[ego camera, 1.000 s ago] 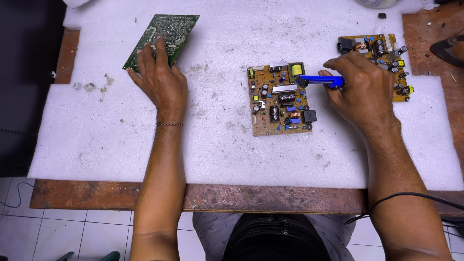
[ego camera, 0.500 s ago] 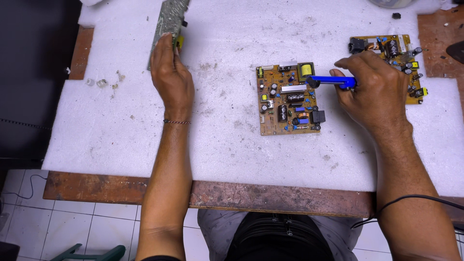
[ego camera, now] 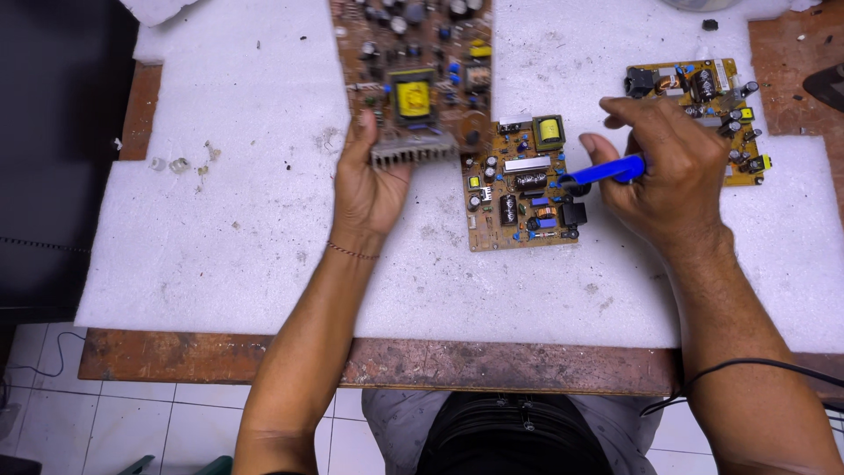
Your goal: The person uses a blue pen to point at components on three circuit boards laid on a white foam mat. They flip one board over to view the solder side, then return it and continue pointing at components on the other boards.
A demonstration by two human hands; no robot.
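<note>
Left hand grips large circuit board, lifted; right hand grips blue soldering iron over small board.

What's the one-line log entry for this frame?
left hand: holds large circuit board | right hand: grips blue soldering iron | tip: over small board | surface: white foam mat

electronics repair workshop | circuit boards on white foam sheet | worn wooden bench
</note>
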